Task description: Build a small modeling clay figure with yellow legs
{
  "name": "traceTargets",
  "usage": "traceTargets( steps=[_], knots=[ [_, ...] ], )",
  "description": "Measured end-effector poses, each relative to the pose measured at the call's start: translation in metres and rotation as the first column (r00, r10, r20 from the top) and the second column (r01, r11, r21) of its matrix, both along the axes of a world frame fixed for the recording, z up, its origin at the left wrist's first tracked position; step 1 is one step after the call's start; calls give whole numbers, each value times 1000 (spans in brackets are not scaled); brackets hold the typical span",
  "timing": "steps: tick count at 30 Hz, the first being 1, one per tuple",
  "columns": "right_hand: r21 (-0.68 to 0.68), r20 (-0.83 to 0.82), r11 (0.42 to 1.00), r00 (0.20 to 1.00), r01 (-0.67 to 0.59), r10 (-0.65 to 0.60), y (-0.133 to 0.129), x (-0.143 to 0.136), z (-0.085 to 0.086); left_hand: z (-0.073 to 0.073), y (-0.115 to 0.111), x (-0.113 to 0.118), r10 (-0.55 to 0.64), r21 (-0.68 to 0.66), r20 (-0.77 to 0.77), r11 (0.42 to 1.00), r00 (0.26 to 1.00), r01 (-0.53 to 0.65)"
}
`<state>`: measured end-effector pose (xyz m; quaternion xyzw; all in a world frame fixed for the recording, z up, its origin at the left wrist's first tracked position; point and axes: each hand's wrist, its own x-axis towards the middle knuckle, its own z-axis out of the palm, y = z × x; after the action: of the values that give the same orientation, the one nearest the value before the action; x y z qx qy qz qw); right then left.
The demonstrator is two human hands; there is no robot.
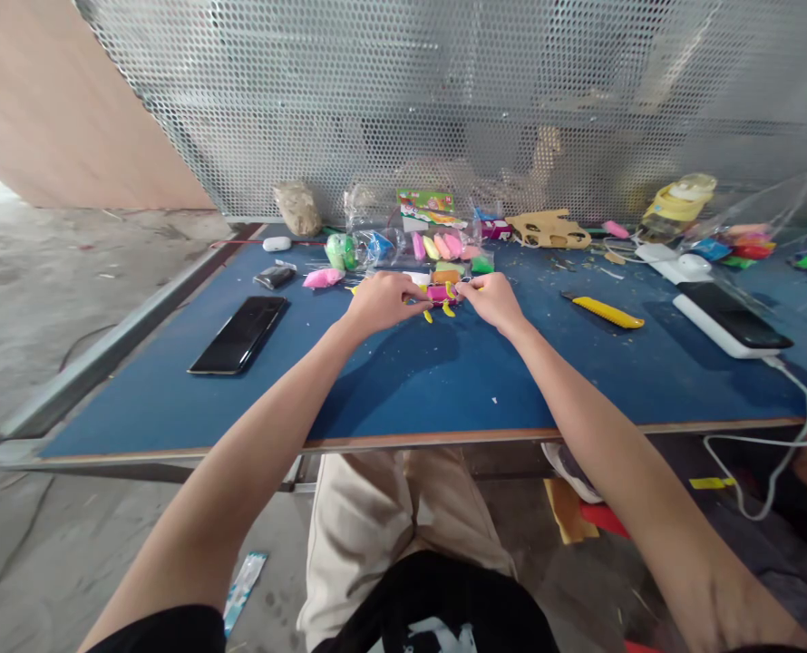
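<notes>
Both hands are pinched on a little pink clay piece [441,292] mid-table: left hand [376,304] gripping one end, right hand [491,299] the other. I'd keep it low over the blue table [410,381] and press gently so the yellow bits [448,310] don't smear.

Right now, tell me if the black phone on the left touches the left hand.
Apart. The head view shows bare blue table between the black phone and the left hand, which is at the pink piece.

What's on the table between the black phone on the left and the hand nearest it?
In the head view, only bare blue tabletop lies between the black phone and the left hand.
</notes>
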<state>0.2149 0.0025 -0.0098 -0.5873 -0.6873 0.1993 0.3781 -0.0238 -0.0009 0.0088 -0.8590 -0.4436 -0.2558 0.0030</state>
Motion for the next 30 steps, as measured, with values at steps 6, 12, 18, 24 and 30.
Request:
traceTargets(
  steps=[6, 12, 18, 24, 30],
  knots=[
    [-60, 59, 998, 998, -12, 16, 4, 2, -3, -2, 3, -2, -19, -16, -7, 1000, 1000, 18],
    [-22, 64, 999, 997, -28, 30, -1, 1, 2, -2, 2, -3, -54, 2, 11, 999, 998, 54],
    [-28, 62, 1000, 998, 10, -8, -9, 1, 11, 3, -2, -4, -140, -3, 1, 990, 990, 140],
    [-112, 111, 994, 994, -10, 22, -4, 1, 4, -1, 4, -6, -169, 6, -43, 985, 985, 170],
    [-165, 174, 986, 984, -12, 41, 0, 7, 1, -3, 1, -5, -119, 6, -35, 993, 992, 120]
  ],
)
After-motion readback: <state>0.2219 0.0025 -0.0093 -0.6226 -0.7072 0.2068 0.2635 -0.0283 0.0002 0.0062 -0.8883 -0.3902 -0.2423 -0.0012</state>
